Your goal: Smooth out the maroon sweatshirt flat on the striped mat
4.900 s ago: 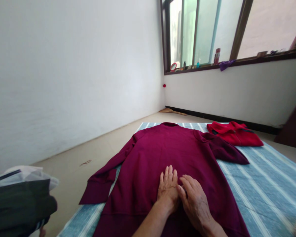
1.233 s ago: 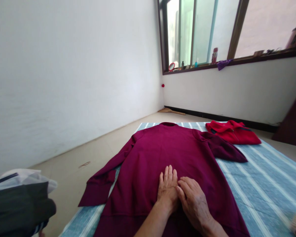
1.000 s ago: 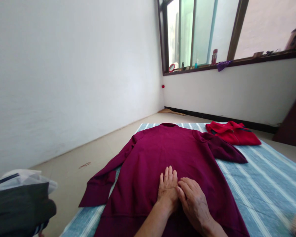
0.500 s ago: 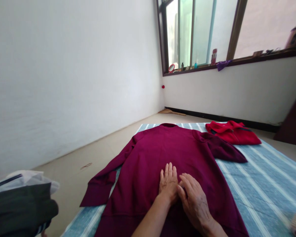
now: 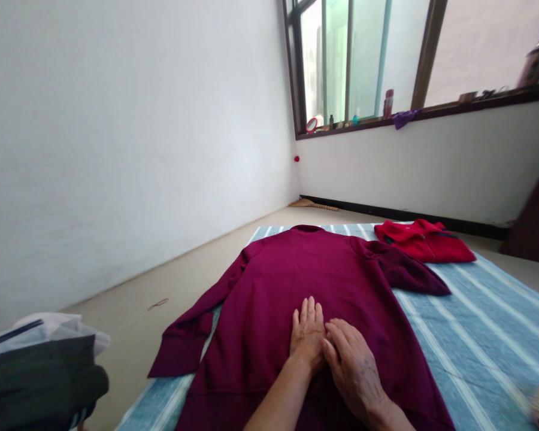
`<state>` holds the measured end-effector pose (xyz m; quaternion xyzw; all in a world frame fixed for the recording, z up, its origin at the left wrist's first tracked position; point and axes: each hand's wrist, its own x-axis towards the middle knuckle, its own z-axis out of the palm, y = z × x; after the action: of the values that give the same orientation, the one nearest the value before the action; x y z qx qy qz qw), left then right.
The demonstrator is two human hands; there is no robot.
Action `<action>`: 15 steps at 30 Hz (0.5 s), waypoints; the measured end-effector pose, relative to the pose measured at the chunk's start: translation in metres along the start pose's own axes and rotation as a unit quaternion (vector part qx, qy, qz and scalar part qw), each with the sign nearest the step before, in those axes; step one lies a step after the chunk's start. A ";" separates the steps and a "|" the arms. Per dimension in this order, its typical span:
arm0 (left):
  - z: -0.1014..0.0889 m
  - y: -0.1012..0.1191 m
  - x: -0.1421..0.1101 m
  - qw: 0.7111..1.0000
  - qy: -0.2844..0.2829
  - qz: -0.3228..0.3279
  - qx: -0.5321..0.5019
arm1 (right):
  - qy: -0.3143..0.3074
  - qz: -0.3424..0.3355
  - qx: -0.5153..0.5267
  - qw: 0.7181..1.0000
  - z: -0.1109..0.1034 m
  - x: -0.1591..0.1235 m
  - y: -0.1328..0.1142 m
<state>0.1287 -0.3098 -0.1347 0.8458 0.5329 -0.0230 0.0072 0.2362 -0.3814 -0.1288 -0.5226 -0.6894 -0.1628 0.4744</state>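
A maroon long-sleeved jacket point(image 5: 287, 281) lies spread out, collar away from me, on a blue-and-white striped cloth point(image 5: 462, 323). Its left sleeve bends down toward me, and the right one is folded short beside the body. My left hand point(image 5: 308, 332) rests flat on the middle of the jacket with fingers stretched forward. Close against it, my right hand point(image 5: 353, 362) lies on the fabric, fingers extended and slightly curved, fingertips near the left wrist. Neither hand holds anything.
A folded red garment point(image 5: 424, 240) sits at the cloth's far right. Dark and white clothes point(image 5: 40, 371) are piled at the lower left. A broom point(image 5: 314, 205) lies on the floor by the corner. Bottles and a purple cloth point(image 5: 405, 118) are on the windowsill.
The view has shifted very slightly. Both hands stay in nearly the same place on the jacket, and the clothes lie as before.
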 end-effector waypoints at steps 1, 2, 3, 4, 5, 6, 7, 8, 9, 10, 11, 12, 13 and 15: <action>0.002 0.000 0.000 1.000 0.002 0.000 0.003 | -0.002 0.000 0.000 1.000 0.000 0.000 0.000; 0.003 -0.001 0.000 1.000 0.005 0.000 0.006 | -0.002 -0.001 0.001 1.000 0.001 -0.001 0.000; 0.004 -0.001 0.000 1.000 0.008 0.001 0.010 | -0.003 -0.002 0.002 1.000 0.001 -0.001 0.001; 0.005 -0.001 0.000 1.000 0.010 0.001 0.012 | -0.002 -0.001 0.002 1.000 0.001 -0.001 0.001; 0.006 -0.001 0.000 1.000 0.012 0.001 0.013 | -0.001 -0.001 0.002 1.000 0.001 -0.001 0.001; 0.007 -0.001 0.000 1.000 0.012 0.000 0.012 | 0.001 -0.001 0.003 1.000 0.002 -0.001 0.001; 0.007 -0.001 0.000 1.000 0.013 -0.001 0.011 | 0.001 0.000 0.003 1.000 0.002 -0.001 0.001; 0.007 -0.001 0.000 1.000 0.011 -0.002 0.009 | 0.001 0.001 0.003 1.000 0.002 -0.002 0.001; 0.006 -0.001 0.000 1.000 0.010 -0.002 0.007 | 0.001 0.002 0.003 1.000 0.003 -0.002 0.001; 0.006 0.000 0.000 1.000 0.009 -0.002 0.006 | 0.000 0.002 0.004 1.000 0.003 -0.002 0.001; 0.006 0.000 0.000 1.000 0.008 -0.002 0.008 | -0.001 0.003 0.005 1.000 0.003 -0.003 0.001; 0.005 0.000 -0.001 1.000 0.007 -0.002 0.010 | -0.002 0.003 0.008 1.000 0.003 -0.003 0.001; 0.005 0.000 -0.001 1.000 0.007 -0.002 0.014 | -0.002 0.003 0.010 1.000 0.003 -0.003 0.001; 0.004 0.000 -0.001 1.000 0.008 -0.003 0.019 | -0.005 0.004 0.014 1.000 0.003 -0.002 0.001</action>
<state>0.1284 -0.3106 -0.1385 0.8443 0.5351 -0.0262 -0.0128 0.2355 -0.3805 -0.1322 -0.5196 -0.6917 -0.1487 0.4790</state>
